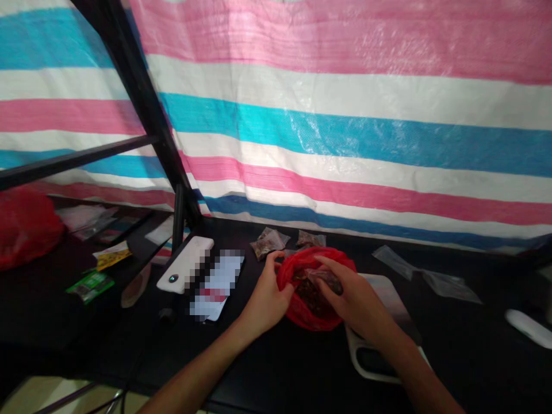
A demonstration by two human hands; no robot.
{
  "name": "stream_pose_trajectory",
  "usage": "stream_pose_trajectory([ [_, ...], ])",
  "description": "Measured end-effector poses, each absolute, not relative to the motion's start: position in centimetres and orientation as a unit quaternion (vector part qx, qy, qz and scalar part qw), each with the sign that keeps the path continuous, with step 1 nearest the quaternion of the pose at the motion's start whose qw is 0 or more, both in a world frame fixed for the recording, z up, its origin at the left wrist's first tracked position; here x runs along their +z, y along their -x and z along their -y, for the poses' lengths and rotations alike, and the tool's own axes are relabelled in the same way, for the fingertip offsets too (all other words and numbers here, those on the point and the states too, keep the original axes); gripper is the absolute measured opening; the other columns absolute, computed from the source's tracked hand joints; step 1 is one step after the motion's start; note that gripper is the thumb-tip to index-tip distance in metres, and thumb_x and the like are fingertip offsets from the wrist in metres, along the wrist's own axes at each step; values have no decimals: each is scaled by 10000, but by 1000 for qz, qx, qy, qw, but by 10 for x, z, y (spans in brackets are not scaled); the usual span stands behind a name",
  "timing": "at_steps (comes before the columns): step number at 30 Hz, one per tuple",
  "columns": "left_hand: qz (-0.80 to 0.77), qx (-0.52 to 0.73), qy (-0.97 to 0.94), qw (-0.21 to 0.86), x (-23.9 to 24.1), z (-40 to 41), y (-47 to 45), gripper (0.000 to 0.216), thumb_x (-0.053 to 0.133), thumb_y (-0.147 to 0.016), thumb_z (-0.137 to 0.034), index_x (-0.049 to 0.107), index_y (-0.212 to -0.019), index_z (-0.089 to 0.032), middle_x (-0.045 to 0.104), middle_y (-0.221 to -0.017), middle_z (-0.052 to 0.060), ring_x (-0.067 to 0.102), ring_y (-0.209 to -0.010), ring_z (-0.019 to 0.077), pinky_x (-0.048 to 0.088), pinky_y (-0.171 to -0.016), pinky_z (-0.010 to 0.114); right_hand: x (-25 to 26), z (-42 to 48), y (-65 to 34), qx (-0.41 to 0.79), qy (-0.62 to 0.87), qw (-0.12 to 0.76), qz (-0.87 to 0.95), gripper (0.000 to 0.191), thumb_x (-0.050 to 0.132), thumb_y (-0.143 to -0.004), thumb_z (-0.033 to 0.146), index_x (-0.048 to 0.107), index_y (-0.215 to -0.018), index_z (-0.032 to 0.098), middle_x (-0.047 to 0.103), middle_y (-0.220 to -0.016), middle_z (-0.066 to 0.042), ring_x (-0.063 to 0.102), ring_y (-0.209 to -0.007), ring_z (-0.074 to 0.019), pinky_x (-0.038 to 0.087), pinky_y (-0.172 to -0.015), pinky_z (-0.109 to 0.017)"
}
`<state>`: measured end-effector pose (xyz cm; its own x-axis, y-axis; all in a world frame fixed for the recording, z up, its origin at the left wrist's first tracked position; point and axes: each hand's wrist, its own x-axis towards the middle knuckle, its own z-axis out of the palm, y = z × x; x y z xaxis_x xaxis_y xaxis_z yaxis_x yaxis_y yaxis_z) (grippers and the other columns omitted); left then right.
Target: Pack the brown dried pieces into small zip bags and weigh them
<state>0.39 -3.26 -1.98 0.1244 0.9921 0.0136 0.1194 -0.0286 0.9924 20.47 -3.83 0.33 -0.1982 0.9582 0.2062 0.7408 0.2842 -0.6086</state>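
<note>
On the black table (259, 368) — a crinkled red bag (317, 323), dark bits (308, 294) inside

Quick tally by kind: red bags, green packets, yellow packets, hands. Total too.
Red bags: 2 (centre bag, far-left bag)
Green packet: 1
Yellow packet: 1
Hands: 2 (left hand, right hand)
Total: 6
</note>
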Motion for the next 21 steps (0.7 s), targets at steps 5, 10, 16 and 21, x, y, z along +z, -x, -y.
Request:
stream_pose_trajectory([
  [5,-497,462,-520,518,-20,28,-4,499,553,-763,-28,457,-1219,-204,586,-1009,22,631,-766,140,519,-704,271,9,38,-201,177,591,275,737,386,564,-924,336,634,-1295,258,764,-1144,-74,724,-1032,-278,560,-900,-426],
  [10,-478,475,-537,508,-25,30,-6,477,548,-763,-47,472,-1206,-207,593,-1031,34,645,-788,155,536,-694,282,10,40,-201,177,576,290,744,409,555,-929,313,627,-1329,269,767,-1161,-60,725,-1051,-274,563,-894,-410],
  [16,-525,492,-639,271,-18,37,-5,450,639,-792,-142,530,-1223,-211,530,-1179,91,591,-1096,245,505,-976,425,11,42,-199,181,589,294,731,396,525,-958,370,644,-1323,273,760,-1185,-65,724,-1068,-287,555,-922,-436],
  [21,-511,455,-715,146,-8,43,-3,235,699,-837,-261,649,-1064,-227,491,-1188,96,478,-1191,297,449,-1051,492,11,42,-197,238,560,400,685,310,541,-962,415,693,-1179,255,783,-1081,-54,743,-971,-235,577,-877,-361],
])
